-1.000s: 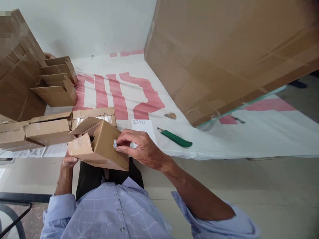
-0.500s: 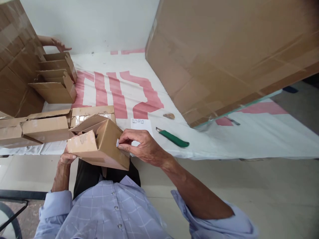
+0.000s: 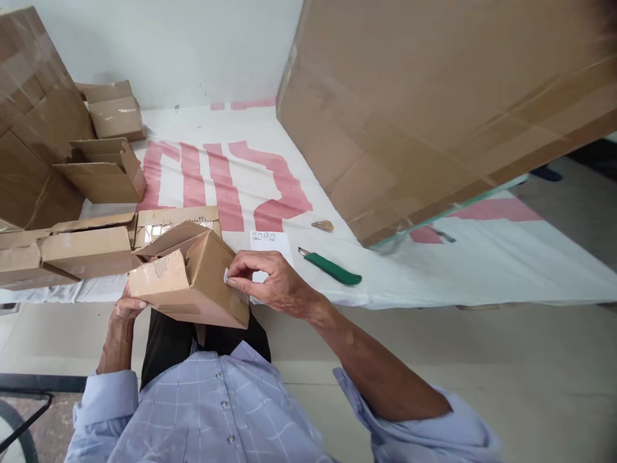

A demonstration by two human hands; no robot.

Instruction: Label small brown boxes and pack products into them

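Observation:
A small brown cardboard box (image 3: 212, 267) is tilted in front of me at the table's edge, its top flaps partly raised. My left hand (image 3: 129, 302) grips its left end, the thumb along the lower side and the other fingers mostly hidden. Against the box's right face, my right hand (image 3: 270, 276) pinches a small white sticker (image 3: 226, 275) between thumb and index finger. Just beyond that hand lies a white sheet (image 3: 272, 241) with a row of small printed marks. A green utility knife (image 3: 332, 267) rests to its right with some blade showing.
Several cardboard boxes (image 3: 89, 247) line the table's left front edge, with an open box (image 3: 108, 170) and another box (image 3: 116, 116) behind. Large cardboard panels stand at left (image 3: 38, 103) and right (image 3: 409, 122). A small brownish piece (image 3: 322, 225) lies near the knife.
At the back left, another person's hand has gone from view, and the box there now sits turned with a different side showing. My hands and the held box have barely moved.

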